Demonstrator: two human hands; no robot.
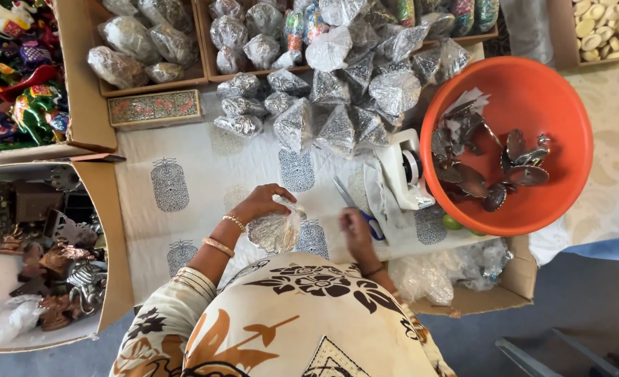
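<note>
Left of centre in the frame, the left hand (259,204) curls shut over a clear-wrapped packet (276,229), pinning it to the tabletop (198,174), apparently to steady it. The packet's long axis runs roughly top to bottom of the frame. Just right, the right hand (356,230) rests loosely closed beside blue-handled scissors (357,207), apparently gripping nothing; their blades point to the upper left.
</note>
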